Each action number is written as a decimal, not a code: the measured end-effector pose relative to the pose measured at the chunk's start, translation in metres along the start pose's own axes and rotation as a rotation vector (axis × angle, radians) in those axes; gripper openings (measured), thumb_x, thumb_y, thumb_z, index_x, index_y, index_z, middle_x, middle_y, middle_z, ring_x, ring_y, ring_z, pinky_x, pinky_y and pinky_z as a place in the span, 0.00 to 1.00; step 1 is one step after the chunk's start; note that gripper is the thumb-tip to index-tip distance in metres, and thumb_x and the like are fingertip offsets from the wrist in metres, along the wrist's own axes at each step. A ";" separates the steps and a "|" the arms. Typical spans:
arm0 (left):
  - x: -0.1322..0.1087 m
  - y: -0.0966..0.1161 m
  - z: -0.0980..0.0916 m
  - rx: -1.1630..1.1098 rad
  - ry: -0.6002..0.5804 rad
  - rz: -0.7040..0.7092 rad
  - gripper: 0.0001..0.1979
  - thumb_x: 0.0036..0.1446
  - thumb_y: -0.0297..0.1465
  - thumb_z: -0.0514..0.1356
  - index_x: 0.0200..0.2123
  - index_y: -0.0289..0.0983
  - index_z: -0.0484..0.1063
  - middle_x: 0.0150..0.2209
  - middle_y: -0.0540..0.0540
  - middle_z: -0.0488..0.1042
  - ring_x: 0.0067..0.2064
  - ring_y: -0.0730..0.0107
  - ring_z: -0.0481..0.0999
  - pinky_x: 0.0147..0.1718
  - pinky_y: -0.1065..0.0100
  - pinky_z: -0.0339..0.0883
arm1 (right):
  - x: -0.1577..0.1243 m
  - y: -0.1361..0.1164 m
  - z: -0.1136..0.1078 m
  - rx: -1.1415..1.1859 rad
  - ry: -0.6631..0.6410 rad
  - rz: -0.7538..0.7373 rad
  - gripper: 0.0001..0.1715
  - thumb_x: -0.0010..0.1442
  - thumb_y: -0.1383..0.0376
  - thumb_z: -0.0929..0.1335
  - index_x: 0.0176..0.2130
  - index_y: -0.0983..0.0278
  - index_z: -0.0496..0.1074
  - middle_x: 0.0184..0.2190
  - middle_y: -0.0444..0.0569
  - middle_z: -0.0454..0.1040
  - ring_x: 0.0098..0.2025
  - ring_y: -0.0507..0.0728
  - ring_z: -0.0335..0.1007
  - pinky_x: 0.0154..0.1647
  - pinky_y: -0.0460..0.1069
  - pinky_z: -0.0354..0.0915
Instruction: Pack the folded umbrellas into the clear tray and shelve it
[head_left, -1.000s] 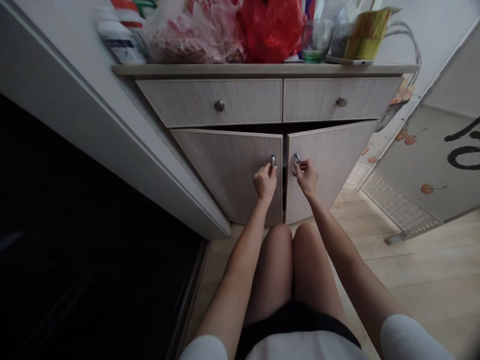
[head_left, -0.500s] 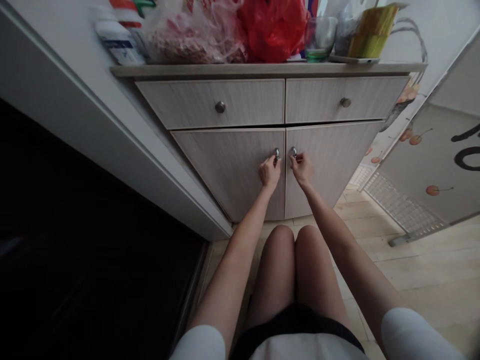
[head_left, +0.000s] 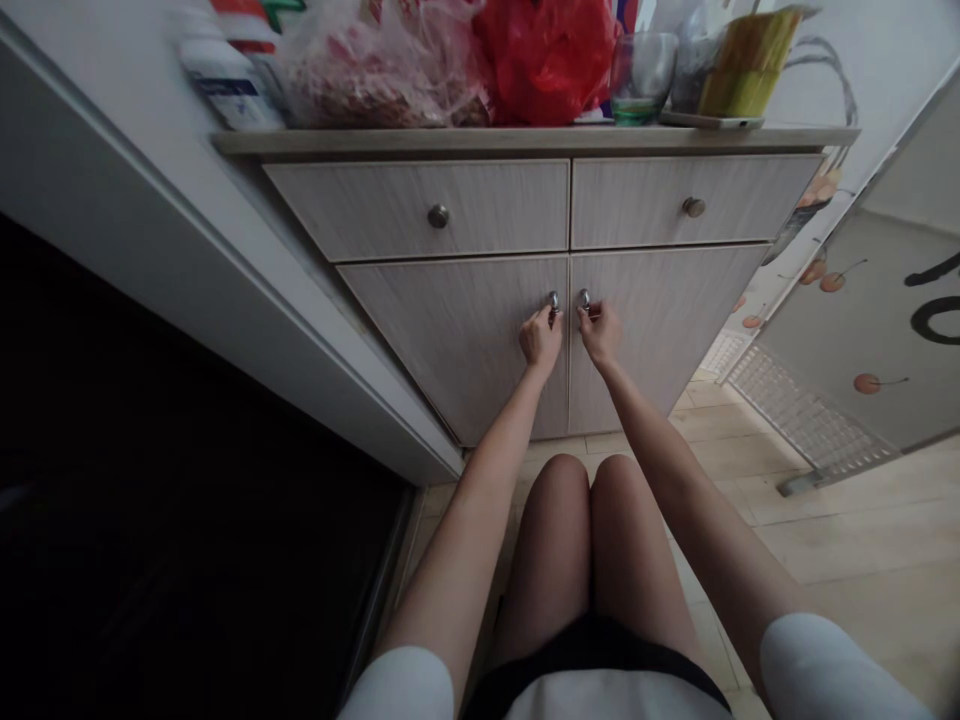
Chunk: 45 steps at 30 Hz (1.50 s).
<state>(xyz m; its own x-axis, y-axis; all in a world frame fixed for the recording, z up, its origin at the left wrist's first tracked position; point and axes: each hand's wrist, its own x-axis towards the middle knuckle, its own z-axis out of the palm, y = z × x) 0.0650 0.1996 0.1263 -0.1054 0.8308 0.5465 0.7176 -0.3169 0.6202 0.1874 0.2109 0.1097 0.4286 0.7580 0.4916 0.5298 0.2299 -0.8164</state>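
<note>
Two wood-grain cabinet doors stand closed below a pair of drawers, the left door [head_left: 450, 345] and the right door [head_left: 660, 330] meeting at a narrow centre gap. My left hand [head_left: 540, 338] is shut on the small metal knob [head_left: 553, 300] of the left door. My right hand [head_left: 600, 333] pinches the matching knob [head_left: 584, 298] of the right door. The two hands sit close together, either side of the gap. Each drawer has a round metal knob, the left one [head_left: 438, 216] and the right one [head_left: 694, 207].
On the cabinet top [head_left: 525, 141] are a red plastic bag [head_left: 544, 65], a pinkish plastic bag [head_left: 382, 70], a glass tumbler [head_left: 643, 77] and a white bottle [head_left: 225, 85]. A white panel [head_left: 187, 210] and a dark area lie left; a cherry-printed screen [head_left: 840, 330] stands right above a wooden floor [head_left: 825, 530].
The two cabinet doors have swung from slightly ajar to closed, with both hands still on their knobs. My hands have moved forward and closer together.
</note>
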 end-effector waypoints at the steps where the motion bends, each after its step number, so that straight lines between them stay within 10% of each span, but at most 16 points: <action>1: 0.001 0.000 0.000 0.008 -0.004 -0.004 0.10 0.66 0.33 0.59 0.43 0.37 0.79 0.41 0.37 0.81 0.42 0.58 0.79 0.44 0.63 0.66 | 0.001 0.000 0.001 -0.014 -0.010 0.004 0.17 0.62 0.49 0.65 0.35 0.61 0.68 0.32 0.52 0.76 0.35 0.58 0.72 0.40 0.53 0.64; 18: 0.006 0.000 0.003 -0.025 -0.003 -0.025 0.09 0.65 0.33 0.60 0.43 0.38 0.80 0.41 0.37 0.82 0.42 0.58 0.80 0.44 0.63 0.67 | 0.003 -0.002 0.002 -0.066 -0.032 0.014 0.15 0.63 0.54 0.67 0.39 0.63 0.72 0.33 0.50 0.75 0.36 0.58 0.73 0.41 0.52 0.64; 32: 0.002 0.035 -0.047 0.149 -0.358 -0.175 0.13 0.63 0.33 0.62 0.45 0.30 0.78 0.46 0.29 0.79 0.50 0.51 0.78 0.46 0.61 0.66 | 0.010 -0.017 -0.031 -0.162 -0.209 0.012 0.28 0.59 0.50 0.72 0.49 0.66 0.69 0.42 0.58 0.77 0.44 0.62 0.74 0.46 0.55 0.67; 35: -0.031 0.021 -0.069 -0.083 -0.455 -0.187 0.13 0.65 0.36 0.59 0.35 0.32 0.77 0.36 0.36 0.80 0.40 0.59 0.80 0.41 0.64 0.68 | -0.011 -0.012 -0.074 -0.161 -0.344 -0.022 0.33 0.58 0.47 0.72 0.52 0.66 0.68 0.41 0.58 0.78 0.41 0.61 0.75 0.43 0.54 0.67; 39: -0.122 -0.021 -0.094 -0.463 -0.533 -0.367 0.22 0.62 0.48 0.58 0.26 0.35 0.71 0.22 0.46 0.73 0.23 0.68 0.74 0.29 0.68 0.67 | -0.075 0.023 -0.140 -0.141 -0.571 0.019 0.27 0.62 0.42 0.65 0.33 0.64 0.70 0.27 0.50 0.76 0.29 0.55 0.71 0.33 0.48 0.62; 45: -0.261 -0.060 -0.106 -0.415 -0.368 -0.586 0.34 0.51 0.64 0.56 0.17 0.39 0.63 0.14 0.55 0.57 0.17 0.75 0.58 0.19 0.71 0.48 | -0.200 0.079 -0.197 -0.087 -0.386 0.183 0.37 0.55 0.31 0.60 0.24 0.61 0.64 0.18 0.45 0.65 0.22 0.53 0.60 0.25 0.48 0.54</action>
<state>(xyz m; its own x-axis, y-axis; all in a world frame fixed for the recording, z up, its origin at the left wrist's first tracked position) -0.0230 -0.0465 0.0064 -0.1000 0.9891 -0.1084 0.2940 0.1334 0.9465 0.2881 -0.0428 0.0072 0.2243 0.9580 0.1786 0.5372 0.0314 -0.8429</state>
